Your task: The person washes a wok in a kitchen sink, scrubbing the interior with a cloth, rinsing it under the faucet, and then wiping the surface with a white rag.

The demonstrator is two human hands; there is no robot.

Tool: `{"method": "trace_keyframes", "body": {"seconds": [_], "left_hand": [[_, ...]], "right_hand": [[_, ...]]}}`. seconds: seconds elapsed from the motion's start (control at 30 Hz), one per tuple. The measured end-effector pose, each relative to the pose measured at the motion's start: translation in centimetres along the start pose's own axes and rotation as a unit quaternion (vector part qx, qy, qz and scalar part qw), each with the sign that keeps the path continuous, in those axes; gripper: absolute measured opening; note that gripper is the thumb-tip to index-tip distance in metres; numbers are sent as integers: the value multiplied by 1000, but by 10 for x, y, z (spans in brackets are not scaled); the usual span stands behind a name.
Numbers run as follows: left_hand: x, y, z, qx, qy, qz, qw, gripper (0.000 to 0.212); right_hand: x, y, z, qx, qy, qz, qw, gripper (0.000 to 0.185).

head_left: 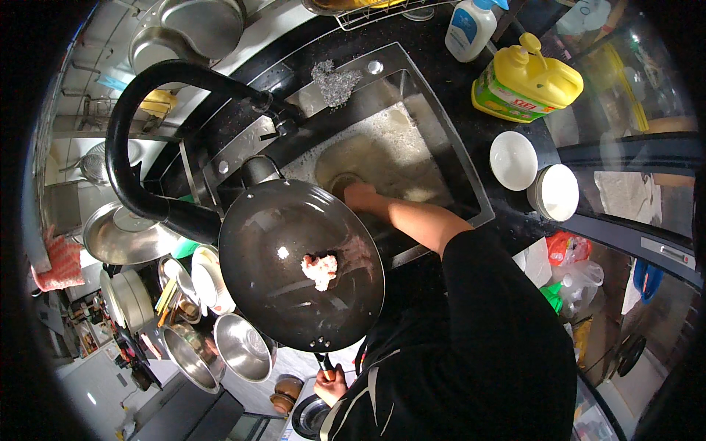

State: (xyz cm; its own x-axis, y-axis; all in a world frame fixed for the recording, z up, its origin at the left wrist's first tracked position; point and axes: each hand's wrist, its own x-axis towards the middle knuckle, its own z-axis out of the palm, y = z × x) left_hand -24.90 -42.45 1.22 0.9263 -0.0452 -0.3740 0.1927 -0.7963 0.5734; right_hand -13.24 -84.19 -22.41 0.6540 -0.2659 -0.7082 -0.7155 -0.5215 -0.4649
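My left hand [331,386] is closed around the handle [326,368] of a dark wok [276,231]. Tilted, the wok shows its inside and covers one corner of the sink. A crumpled pinkish-white clump [320,270] lies in it, its material unclear. My right hand [359,195] reaches into cloudy, foamy water [380,138] in the stainless steel sink [449,127]. Its fingers are partly hidden beside a round, brownish submerged object [343,181]; whether they grip it is unclear. A black faucet [118,143] arches next to the wok.
A steel-wool scourer [333,82] sits on the sink ledge. White bowls [513,160], a yellow detergent jug [524,82] and a white pump bottle [470,33] stand along the right counter. Steel bowls [242,344], stacked dishes and a large steel basin [124,237] crowd the left.
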Motion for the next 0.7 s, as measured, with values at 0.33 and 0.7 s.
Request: {"method": "trace_keyframes", "body": {"seconds": [0.33, 0.7], "left_hand": [[0, 4, -1, 46, 7, -4, 999, 33], [1, 7, -2, 32, -8, -4, 999, 30]], "right_hand": [[12, 24, -13, 141, 244, -11, 959, 32], [14, 17, -18, 97, 145, -123, 977, 28]]}}
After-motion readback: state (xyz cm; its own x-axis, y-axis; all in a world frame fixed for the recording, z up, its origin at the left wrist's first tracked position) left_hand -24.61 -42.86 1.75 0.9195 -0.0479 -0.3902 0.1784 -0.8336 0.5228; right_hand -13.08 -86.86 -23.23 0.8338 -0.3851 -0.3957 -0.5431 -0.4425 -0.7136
